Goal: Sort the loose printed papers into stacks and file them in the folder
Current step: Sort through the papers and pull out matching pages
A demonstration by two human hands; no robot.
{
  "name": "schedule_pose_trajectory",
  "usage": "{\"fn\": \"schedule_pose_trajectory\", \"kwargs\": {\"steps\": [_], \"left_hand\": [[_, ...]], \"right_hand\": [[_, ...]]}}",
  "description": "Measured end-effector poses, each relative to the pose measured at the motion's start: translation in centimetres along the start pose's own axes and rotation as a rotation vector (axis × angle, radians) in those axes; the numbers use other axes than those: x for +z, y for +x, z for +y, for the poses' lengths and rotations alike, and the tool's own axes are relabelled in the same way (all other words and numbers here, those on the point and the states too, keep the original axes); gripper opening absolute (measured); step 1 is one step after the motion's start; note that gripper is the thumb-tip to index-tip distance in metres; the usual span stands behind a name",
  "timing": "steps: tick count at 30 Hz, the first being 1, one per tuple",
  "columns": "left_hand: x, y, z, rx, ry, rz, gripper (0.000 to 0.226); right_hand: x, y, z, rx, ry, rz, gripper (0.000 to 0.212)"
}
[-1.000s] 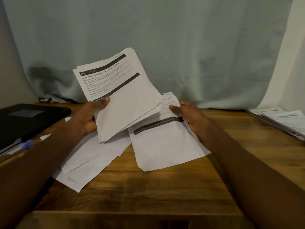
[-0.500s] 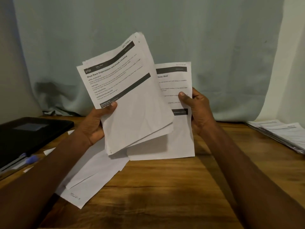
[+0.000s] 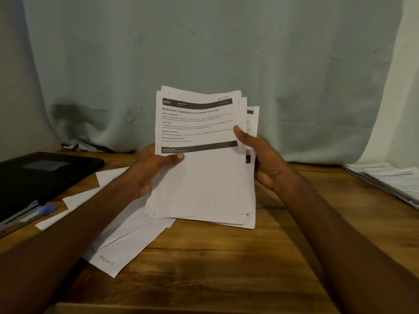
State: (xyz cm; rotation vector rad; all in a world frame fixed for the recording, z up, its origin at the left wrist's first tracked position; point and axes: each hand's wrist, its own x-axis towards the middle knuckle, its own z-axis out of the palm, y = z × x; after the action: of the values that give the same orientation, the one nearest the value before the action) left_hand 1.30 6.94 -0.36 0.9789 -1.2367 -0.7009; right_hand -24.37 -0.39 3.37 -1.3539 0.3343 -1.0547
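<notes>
Papers gathered into one bundle over a wooden table [image 3: 226,257], a pale curtain [image 3: 204,53] behind.

A black folder [image 3: 45,175] and a pen [image 3: 46,209] lay at the left, loose sheets [image 3: 127,245] under the left forearm, another stack [image 3: 390,180] at the right. Half a second earlier the right hand [image 3: 263,159] held a separate sheet — now it sat behind the bundle [image 3: 204,177], which both hands gripped upright by its side edges, left hand [image 3: 154,166] thumb on the front page, lower edge just above the table.
</notes>
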Motion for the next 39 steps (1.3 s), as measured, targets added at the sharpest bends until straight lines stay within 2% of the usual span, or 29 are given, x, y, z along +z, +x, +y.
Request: {"fn": "schedule_pose_trajectory", "kwargs": {"steps": [2, 4, 9, 11, 14, 16, 19, 21, 25, 30, 34, 37, 39], "left_hand": [[0.4, 0.0, 0.2, 0.01, 0.064, 0.017, 0.067], [0.5, 0.1, 0.4, 0.015, 0.082, 0.047, 0.071], [0.3, -0.4, 1.5, -0.017, 0.01, -0.093, 0.05], [1.0, -0.7, 1.9, 0.062, 0.013, -0.054, 0.047], [2.0, -0.8, 2.0, 0.165, 0.006, 0.046, 0.044], [2.0, -0.8, 1.7, 0.153, 0.006, 0.063, 0.048], [1.3, -0.8, 1.1, 0.07, 0.057, 0.037, 0.059], [1.0, -0.9, 1.1, 0.037, 0.047, 0.046, 0.051], [1.2, -1.1, 1.8, 0.081, 0.063, 0.087, 0.049], [1.2, -1.4, 1.3, 0.055, 0.105, 0.063, 0.052], [1.6, -1.4, 2.1, 0.088, 0.075, 0.136, 0.029], [0.9, -0.8, 2.7, 0.054, 0.001, 0.235, 0.026], [-0.6, -0.3, 2.5, 0.02, -0.045, 0.338, 0.028]], "right_hand": [[0.0, 0.2, 0.7, -0.008, -0.153, 0.047, 0.048], [0.2, 0.4, 1.3, -0.007, -0.196, 0.098, 0.046], [0.8, 0.2, 0.0, -0.188, -0.039, 0.21, 0.031], [1.0, -0.2, -1.2, -0.296, -0.092, 0.238, 0.027], [1.1, -0.5, -2.2, -0.381, -0.175, 0.251, 0.031], [0.8, -0.4, -2.0, -0.337, -0.308, 0.253, 0.034], [0.2, -0.1, -0.6, -0.169, -0.479, 0.211, 0.042], [0.2, 0.0, 0.3, -0.1, -0.454, 0.219, 0.043], [0.4, 0.4, 0.2, -0.192, -0.307, 0.271, 0.03], [0.2, 0.2, 1.2, -0.12, -0.362, 0.267, 0.031], [1.7, 0.0, 1.2, -0.168, -0.224, 0.263, 0.021], [2.7, -0.1, 1.5, -0.132, -0.16, 0.183, 0.036], [3.1, -0.1, 2.4, -0.087, -0.273, 0.159, 0.051]]}}
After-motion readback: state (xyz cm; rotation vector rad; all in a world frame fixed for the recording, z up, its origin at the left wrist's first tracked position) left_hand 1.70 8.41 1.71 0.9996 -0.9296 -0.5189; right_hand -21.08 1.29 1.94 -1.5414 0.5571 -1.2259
